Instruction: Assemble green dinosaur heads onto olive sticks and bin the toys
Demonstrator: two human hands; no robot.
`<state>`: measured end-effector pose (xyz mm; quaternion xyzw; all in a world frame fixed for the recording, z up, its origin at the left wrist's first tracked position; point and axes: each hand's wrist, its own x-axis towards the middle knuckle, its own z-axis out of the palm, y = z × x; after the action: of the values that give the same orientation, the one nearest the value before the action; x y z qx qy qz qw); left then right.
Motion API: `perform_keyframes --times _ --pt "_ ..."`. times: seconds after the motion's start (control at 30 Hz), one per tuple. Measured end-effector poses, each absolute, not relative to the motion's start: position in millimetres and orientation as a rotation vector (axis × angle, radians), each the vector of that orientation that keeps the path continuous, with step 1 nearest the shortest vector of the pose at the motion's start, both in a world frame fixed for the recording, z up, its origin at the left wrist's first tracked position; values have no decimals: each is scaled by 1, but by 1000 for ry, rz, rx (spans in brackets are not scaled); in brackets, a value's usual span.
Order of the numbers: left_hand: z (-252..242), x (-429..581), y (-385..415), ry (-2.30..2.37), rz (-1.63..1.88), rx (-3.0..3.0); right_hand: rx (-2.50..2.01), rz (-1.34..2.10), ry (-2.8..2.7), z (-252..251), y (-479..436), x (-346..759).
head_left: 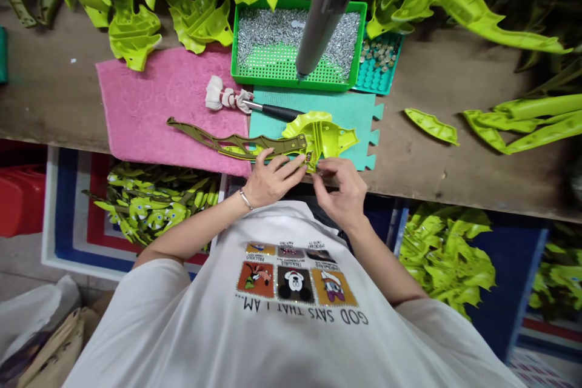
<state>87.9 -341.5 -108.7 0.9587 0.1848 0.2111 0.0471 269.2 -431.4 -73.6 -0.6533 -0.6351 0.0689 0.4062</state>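
A long olive-green plastic strip lies from the pink cloth to a yellow-green plastic shell piece on the foam mat. My left hand holds the strip near its right end, fingers over it and the shell's near edge. Close beside it, my right hand is closed in a pinch at that same edge; what its fingertips hold is too small to make out. Behind the shell lies a black-handled tool with a metal shaft and a white cloth-wrapped head. A grey driver-like tool hangs point down above the bench.
A green basket of small metal screws and a teal tray of small round parts stand behind the turquoise mat. The pink cloth is at left. Yellow-green pieces pile along the back; filled bins stand below.
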Motion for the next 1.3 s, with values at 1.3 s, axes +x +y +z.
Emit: perform_keyframes --times 1.3 --pt "-113 89 -349 611 450 2789 -2029 382 -1152 -77 -424 268"
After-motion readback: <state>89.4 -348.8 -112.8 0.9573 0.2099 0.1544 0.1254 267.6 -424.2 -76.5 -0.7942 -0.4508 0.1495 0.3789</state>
